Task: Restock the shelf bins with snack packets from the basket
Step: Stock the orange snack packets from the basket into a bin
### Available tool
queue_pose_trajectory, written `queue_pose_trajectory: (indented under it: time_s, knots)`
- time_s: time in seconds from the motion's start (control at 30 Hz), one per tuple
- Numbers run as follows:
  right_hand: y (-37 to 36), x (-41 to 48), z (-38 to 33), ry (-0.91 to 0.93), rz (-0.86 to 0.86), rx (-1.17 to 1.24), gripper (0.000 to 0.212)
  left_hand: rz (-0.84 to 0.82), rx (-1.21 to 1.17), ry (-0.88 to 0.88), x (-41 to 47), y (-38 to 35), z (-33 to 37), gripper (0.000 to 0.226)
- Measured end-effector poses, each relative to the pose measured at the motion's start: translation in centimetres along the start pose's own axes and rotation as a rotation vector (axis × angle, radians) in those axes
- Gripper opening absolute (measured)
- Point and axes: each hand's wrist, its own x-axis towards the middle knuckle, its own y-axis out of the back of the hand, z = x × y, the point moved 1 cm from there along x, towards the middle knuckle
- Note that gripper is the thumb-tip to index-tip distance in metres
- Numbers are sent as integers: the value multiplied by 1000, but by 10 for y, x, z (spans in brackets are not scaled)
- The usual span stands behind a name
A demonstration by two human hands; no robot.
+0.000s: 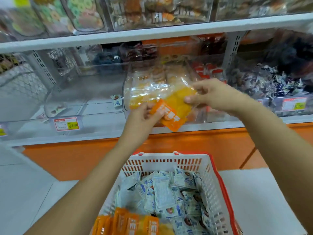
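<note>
Orange snack packet with white lettering is at the front edge of the lower shelf, before the clear bin's front wall. Left hand grips its upper left end with fingers curled round it, forearm raised from below. Right hand, reaching in from the right, pinches a clear packet of yellow pieces, which touches the orange one. The white basket below holds white-and-blue packets, with orange packets at its near left corner.

Behind your left hand and right hand, the white shelf carries clear bins side by side.
</note>
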Motion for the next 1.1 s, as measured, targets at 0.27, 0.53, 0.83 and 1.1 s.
queue_pose_trajectory:
  time_s: [0.27, 0.53, 0.83, 1.1]
  knots:
    - [42, 42, -17, 178, 373, -582, 19, -32, 706, -267, 59, -40, 11, 38]
    - [19, 74, -4, 139, 167, -897, 38, -132, 938, -347, 68, -40, -19, 30]
    - [-10, 104, 24, -122, -66, -1042, 33, -73, 1053, -428, 66, -40, -29, 26]
    - [-23, 99, 21, -72, 208, -1038, 28, -125, 757, -438, 25, -20, -22, 36]
